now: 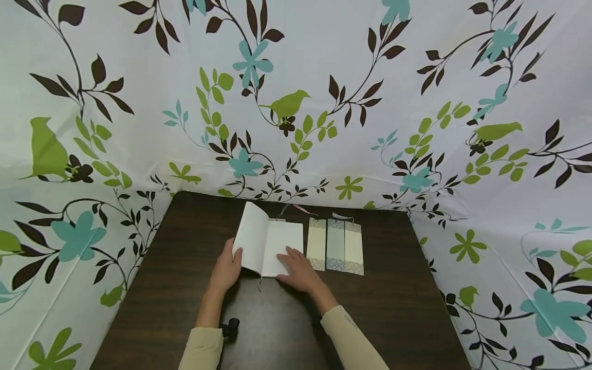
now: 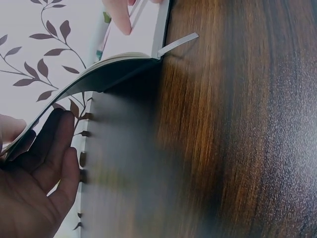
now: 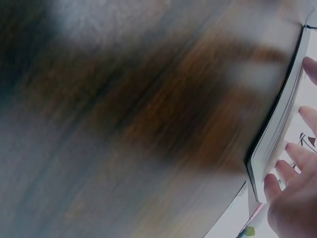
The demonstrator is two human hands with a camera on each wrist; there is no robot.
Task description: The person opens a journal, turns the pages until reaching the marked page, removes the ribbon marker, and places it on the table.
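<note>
A notebook (image 1: pixel 283 236) with blank white pages and a dark cover lies open on the table. My left hand (image 1: pixel 225 270) holds its raised left side, thumb on the page and fingers behind the cover (image 2: pixel 116 74). On the right-hand page, my right hand (image 1: pixel 298 270) rests with its fingers spread; in the right wrist view its fingertips (image 3: pixel 286 146) touch the paper near the page edges. A thin pale ribbon (image 2: pixel 178 43) sticks out from the bottom of the spine.
Three patterned bookmarks, one cream (image 1: pixel 316 244), one blue-green (image 1: pixel 335 244) and another cream (image 1: pixel 354 249), lie right of the notebook, with tassels at their tops. The dark wooden table (image 1: pixel 393 303) meets a leaf-and-bird printed curtain (image 1: pixel 324 169) at its back edge.
</note>
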